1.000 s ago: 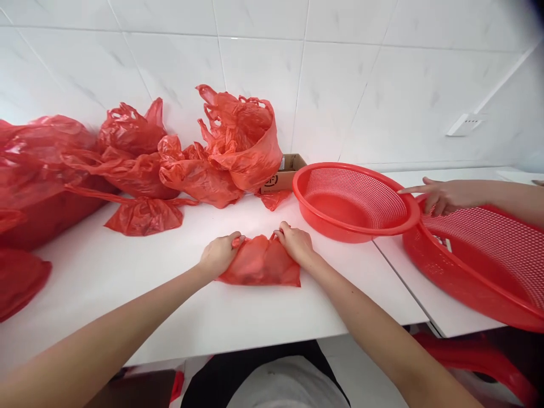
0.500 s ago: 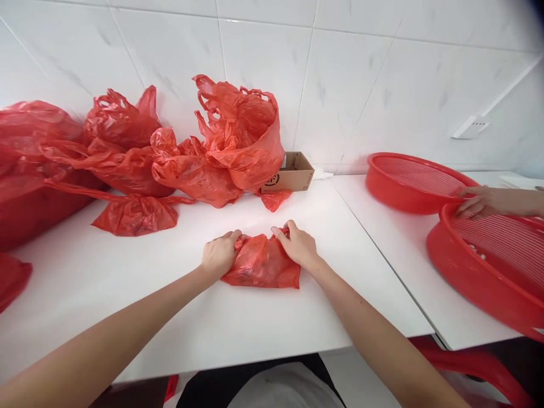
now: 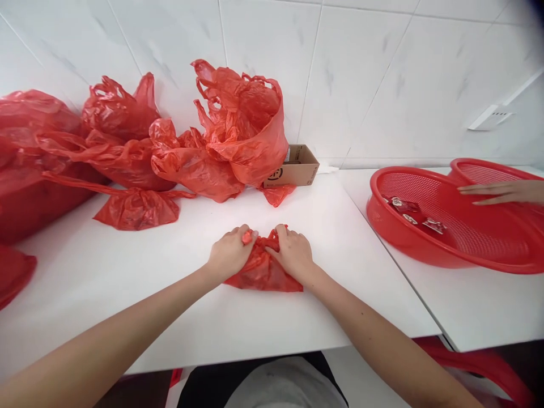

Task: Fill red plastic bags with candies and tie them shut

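A small red plastic bag (image 3: 266,275) lies on the white table (image 3: 178,317) in front of me, its contents hidden by the film. My left hand (image 3: 232,254) is closed around its left handle, and a bit of red plastic pokes out by the thumb. On the other side, my right hand (image 3: 292,249) grips the right handle. Between my hands the bag's neck is bunched together. To the left rests another small red bag (image 3: 138,211), with its handles stretched out sideways.
Several filled red bags (image 3: 195,161) line the wall. A cardboard box (image 3: 302,170) stands beside them. At right, a red plastic basket (image 3: 425,249) holds several small packets (image 3: 410,212); another red basket (image 3: 467,167) is behind it. Another person's hand (image 3: 505,191) is over the baskets.
My hands have come closer together, gathering the bag's neck. At right, the baskets have shifted; the near one now lies further left with packets showing. The other person's hand has opened flat.
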The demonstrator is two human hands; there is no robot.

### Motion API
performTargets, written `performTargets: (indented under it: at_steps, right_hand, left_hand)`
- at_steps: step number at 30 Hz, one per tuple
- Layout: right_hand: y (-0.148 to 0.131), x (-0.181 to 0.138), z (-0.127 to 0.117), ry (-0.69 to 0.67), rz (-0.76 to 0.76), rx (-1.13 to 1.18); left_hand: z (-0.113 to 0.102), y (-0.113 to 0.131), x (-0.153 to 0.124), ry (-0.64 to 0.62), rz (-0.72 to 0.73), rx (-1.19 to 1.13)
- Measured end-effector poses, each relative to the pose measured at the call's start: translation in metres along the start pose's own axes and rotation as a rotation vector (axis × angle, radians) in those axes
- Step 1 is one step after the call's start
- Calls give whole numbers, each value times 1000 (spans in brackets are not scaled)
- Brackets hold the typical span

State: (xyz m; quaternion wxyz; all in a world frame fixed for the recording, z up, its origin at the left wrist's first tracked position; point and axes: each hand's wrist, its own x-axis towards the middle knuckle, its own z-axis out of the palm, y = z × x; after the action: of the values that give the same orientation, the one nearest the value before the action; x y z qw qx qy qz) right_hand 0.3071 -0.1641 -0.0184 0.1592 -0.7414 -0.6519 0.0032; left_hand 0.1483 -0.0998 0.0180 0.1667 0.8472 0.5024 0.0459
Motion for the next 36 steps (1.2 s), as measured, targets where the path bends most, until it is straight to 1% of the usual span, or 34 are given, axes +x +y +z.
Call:
performTargets:
  at_steps: [2, 4, 6, 7, 9, 12, 15, 19, 22, 24, 26, 28, 30, 31, 32, 34, 36]
  right_hand:
    - [2, 1, -2, -6, 9, 59]
    - [9, 3, -6, -71, 65, 198]
    - [21, 5, -10, -130, 129, 356]
    - [27, 6, -12, -138, 149, 418]
    - [36, 7, -15, -115, 164, 487]
    - [43, 8, -17, -93, 161, 496]
    - [48, 10, -19, -77, 172, 470]
    - [59, 15, -17, -48, 242, 420]
    - [62, 17, -12, -60, 259, 392]
    - [61, 17, -8, -55, 257, 383]
    - [58, 14, -7, -44, 251, 381]
    - [55, 12, -7, -42, 245, 398]
    - [54, 10, -7, -45, 246, 453]
    - [54, 9, -7, -40, 243, 498]
    - [55, 8, -7, -29, 234, 553]
    - [59, 8, -5, 13, 208, 678]
    - [66, 8, -4, 72, 214, 788]
  left_hand:
    - [5, 6, 0, -25, 66, 71]
    - [9, 4, 1, -54, 110, 142]
    - [10, -5, 1, -65, 128, 199]
    - [10, -11, 1, -66, 131, 221]
    - [7, -24, 0, -71, 130, 250]
    - [-2, -41, -8, -79, 121, 254]
    - [-19, -53, -20, -73, 98, 217]
    - [-36, -70, -34, -86, -17, 110]
    - [-39, -81, -34, -118, -103, 3]
    - [-45, -83, -26, -112, -124, -66]
    - [-56, -78, -15, -56, -112, -113]
    - [-68, -66, -4, 62, -63, -123]
    - [-71, -46, 3, 166, 42, -104]
    - [-68, -35, 4, 175, 116, -92]
    - [-62, -24, 5, 145, 196, -82]
    - [-47, -7, 3, 21, 312, -65]
    - [-37, 0, 0, -92, 343, -60]
